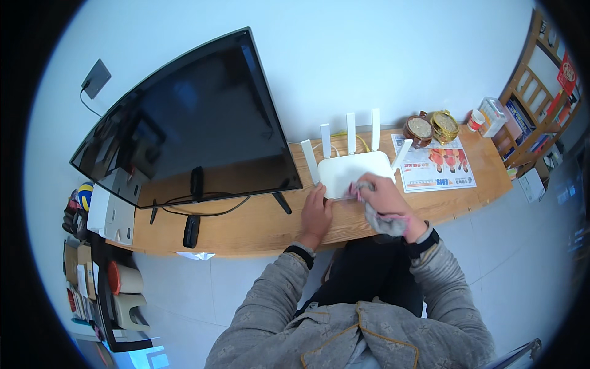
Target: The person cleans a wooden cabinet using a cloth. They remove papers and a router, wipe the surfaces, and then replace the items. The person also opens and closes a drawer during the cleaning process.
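Note:
A white router (352, 169) with several upright antennas lies on a wooden tabletop (258, 230). My right hand (385, 196) grips a grey and pink cloth (386, 224), part of it bunched over the router's front right part, the rest hanging below the hand. The cloth is slightly blurred. My left hand (316, 213) rests at the router's front left corner, its fingertips against the edge; it holds no cloth. Yellow and white cables (364, 138) run behind the router.
A television (193, 120) stands to the left, its leg (282, 203) near my left hand. Right of the router lies a printed sheet (438, 173), with two filled pots (418, 130) at its back edge. A black object (191, 231) and a cable lie at the left.

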`<state>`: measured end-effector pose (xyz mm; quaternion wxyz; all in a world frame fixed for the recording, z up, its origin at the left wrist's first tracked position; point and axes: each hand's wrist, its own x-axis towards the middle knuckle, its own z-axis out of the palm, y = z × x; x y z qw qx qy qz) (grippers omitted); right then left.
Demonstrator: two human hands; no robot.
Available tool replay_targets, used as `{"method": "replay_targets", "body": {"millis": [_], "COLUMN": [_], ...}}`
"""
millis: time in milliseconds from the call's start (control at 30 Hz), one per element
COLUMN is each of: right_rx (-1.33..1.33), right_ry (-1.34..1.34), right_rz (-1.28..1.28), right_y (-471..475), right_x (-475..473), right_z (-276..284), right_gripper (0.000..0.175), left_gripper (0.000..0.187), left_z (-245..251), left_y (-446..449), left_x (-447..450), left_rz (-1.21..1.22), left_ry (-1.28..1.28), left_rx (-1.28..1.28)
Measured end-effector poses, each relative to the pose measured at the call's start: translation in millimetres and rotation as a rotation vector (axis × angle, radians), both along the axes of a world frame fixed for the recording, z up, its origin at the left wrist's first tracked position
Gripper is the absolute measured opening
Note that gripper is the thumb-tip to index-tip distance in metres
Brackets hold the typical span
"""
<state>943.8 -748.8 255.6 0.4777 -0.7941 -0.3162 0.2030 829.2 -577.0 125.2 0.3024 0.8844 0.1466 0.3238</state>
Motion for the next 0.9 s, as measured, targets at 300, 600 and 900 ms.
{"method": "replay_targets", "body": {"millis": [300, 600, 900], "right_rx": [-0.144, 0.102, -0.514], "right_ry": [-0.829, -0.704, -0.331], "right_rz": [-0.08, 0.212, 0.553], "right_y": [78.0, 80.3, 31.3], "right_x": [48.7, 36.7, -2.0], "right_z": [-85.7, -83.1, -29.6], "right_gripper": [0.032, 0.021, 0.018], "left_gripper": [0.037, 0.038, 0.048], "left_z": [3.4, 3.0, 0.4], "left_y": [0.2, 0.3, 4.2], "left_x": [1.2, 1.9, 0.9], "left_rz": [-0.016, -0.01, -0.008], "left_ry": [0.014, 0.021, 0.0], "left_rx": [0.014, -0.027, -0.148]}}
